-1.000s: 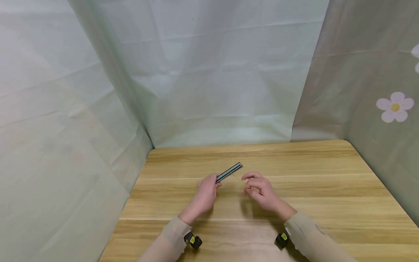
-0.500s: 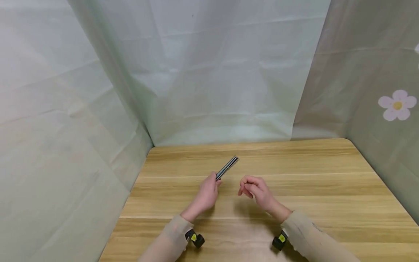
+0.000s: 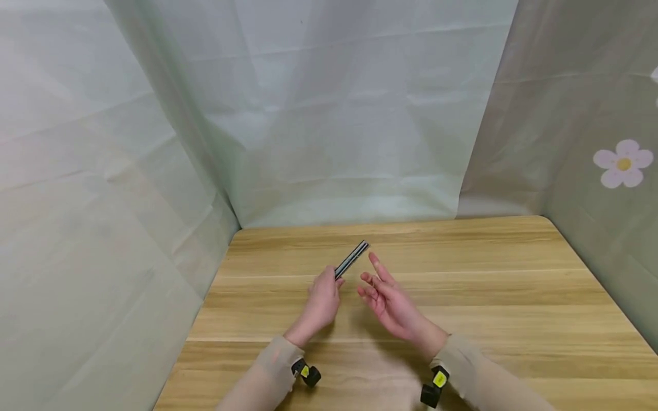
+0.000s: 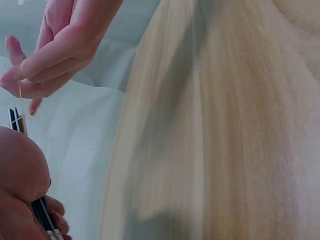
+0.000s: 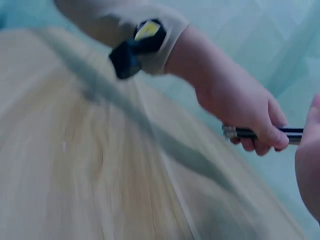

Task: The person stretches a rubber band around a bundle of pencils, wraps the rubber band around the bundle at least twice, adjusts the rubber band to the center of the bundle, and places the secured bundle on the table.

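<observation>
My left hand grips a bundle of slim black chopsticks with silvery ends, pointing up and away to the right. In the right wrist view their blunt silver ends stick out behind the left fist. A thin, pale rubber band crosses the bundle and stretches to the fingertips of my right hand, which hold it. In the head view the right hand is just right of the bundle, index finger raised and the other fingers partly bent.
Both hands are over a wood-grain table. Pale cloth hangs behind it and along both sides, with a flower print at the right. A small black camera sits on the left wrist, another camera on the right.
The right hand has come nearer the bundle, turned over and spread its fingers. The bundle has tilted more steeply away, while the left hand keeps its grip nearly in place.
</observation>
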`<state>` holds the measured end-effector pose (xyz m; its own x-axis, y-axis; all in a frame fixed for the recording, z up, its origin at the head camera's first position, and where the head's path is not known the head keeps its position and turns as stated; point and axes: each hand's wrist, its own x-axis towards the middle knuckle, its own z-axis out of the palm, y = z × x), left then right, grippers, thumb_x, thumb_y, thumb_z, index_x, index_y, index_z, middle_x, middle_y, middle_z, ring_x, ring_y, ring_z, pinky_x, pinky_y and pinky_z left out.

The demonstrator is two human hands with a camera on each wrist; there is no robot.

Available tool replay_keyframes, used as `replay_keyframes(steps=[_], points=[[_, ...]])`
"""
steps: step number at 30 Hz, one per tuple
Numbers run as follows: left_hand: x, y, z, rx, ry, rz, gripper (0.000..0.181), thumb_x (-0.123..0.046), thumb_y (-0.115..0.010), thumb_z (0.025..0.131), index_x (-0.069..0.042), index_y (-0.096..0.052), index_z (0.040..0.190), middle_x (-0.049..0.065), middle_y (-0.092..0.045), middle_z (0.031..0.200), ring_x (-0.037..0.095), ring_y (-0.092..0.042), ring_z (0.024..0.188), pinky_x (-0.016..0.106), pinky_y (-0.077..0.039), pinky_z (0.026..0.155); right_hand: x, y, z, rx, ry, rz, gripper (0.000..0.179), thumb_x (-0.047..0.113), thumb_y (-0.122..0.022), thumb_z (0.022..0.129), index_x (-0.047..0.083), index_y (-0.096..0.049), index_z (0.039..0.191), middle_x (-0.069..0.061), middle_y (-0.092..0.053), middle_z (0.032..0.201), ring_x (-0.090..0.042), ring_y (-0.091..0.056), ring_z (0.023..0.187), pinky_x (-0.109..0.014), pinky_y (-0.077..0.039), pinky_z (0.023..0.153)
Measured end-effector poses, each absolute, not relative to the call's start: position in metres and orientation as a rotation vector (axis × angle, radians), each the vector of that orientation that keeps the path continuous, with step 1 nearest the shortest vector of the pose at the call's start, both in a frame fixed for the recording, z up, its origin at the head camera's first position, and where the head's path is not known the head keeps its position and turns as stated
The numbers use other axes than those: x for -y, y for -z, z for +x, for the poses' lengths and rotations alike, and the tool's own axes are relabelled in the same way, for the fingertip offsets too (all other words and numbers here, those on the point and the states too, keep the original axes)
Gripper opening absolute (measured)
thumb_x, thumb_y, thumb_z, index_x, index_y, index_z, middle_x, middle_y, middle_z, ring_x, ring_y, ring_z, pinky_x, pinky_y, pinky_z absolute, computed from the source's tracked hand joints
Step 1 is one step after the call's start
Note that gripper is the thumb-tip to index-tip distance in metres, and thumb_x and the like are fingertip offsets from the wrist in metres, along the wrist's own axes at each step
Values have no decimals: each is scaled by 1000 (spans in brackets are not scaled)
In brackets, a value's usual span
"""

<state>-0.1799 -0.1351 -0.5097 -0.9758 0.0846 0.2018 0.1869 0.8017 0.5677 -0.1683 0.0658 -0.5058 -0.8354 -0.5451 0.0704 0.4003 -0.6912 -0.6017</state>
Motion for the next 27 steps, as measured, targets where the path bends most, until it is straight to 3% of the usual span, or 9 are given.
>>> replay_keyframes(steps=[2, 4, 8, 11, 14, 17, 20, 23, 27], points=[[135, 510, -179, 2806, 876, -226, 11, -13, -63, 107, -4, -58, 113, 5, -60, 92, 29, -59, 89, 43, -40, 75, -62, 504, -168, -756, 2509, -201, 60, 8, -26, 118, 20, -6, 173, 2, -58, 122, -9, -70, 102, -20, -52, 98], [135, 511, -177, 2788, 826, -246, 15, -15, -63, 107, -4, -59, 116, 8, -62, 97, 31, -59, 93, 43, -39, 77, -60, 501, -169, -719, 2556, -57, 51, 9, -32, 118, 13, -26, 168, 2, -63, 117, -8, -71, 99, -20, -52, 99], [137, 513, -175, 2733, 726, -330, 22, -17, -65, 106, -3, -61, 122, 11, -66, 111, 32, -60, 102, 43, -38, 82, -62, 496, -175, -723, 2629, 132, 26, 13, -44, 116, 5, -65, 129, 0, -74, 102, -8, -75, 94, -25, -50, 102], [140, 515, -174, 2715, 666, -399, 24, -18, -67, 104, -5, -62, 124, 10, -65, 113, 30, -59, 105, 42, -36, 83, -68, 494, -179, -849, 2620, 141, 26, 18, -48, 115, 10, -72, 108, 0, -76, 94, -8, -76, 94, -27, -51, 102], [143, 516, -175, 2710, 618, -441, 22, -19, -69, 103, -9, -63, 122, 6, -63, 108, 27, -57, 100, 40, -34, 81, -73, 493, -180, -998, 2572, 111, 27, 20, -51, 115, 13, -73, 101, 1, -76, 90, -8, -76, 93, -29, -52, 101], [147, 517, -176, 2707, 540, -473, 20, -19, -71, 102, -11, -64, 119, 3, -61, 103, 24, -55, 95, 40, -34, 80, -77, 494, -181, -1134, 2505, 80, 25, 20, -54, 114, 12, -75, 103, 3, -75, 87, -8, -75, 89, -30, -54, 99], [151, 516, -175, 2687, 435, -518, 20, -19, -73, 100, -12, -63, 117, 3, -60, 101, 24, -54, 92, 40, -35, 78, -80, 496, -182, -1265, 2432, 77, 21, 20, -59, 112, 8, -76, 116, 1, -73, 87, -8, -73, 86, -30, -56, 97], [154, 516, -174, 2667, 340, -570, 20, -21, -72, 100, -13, -61, 114, 4, -59, 100, 24, -52, 89, 39, -34, 77, -83, 499, -183, -1380, 2362, 75, 35, 21, -63, 110, -3, -68, 135, 0, -71, 87, -7, -72, 84, -30, -57, 94], [157, 514, -173, 2657, 230, -626, 16, -24, -69, 101, -14, -59, 110, 3, -55, 97, 24, -48, 86, 38, -33, 76, -87, 502, -184, -1500, 2288, 68, 49, 23, -66, 109, -11, -58, 142, 0, -72, 87, -6, -72, 80, -33, -59, 93]])
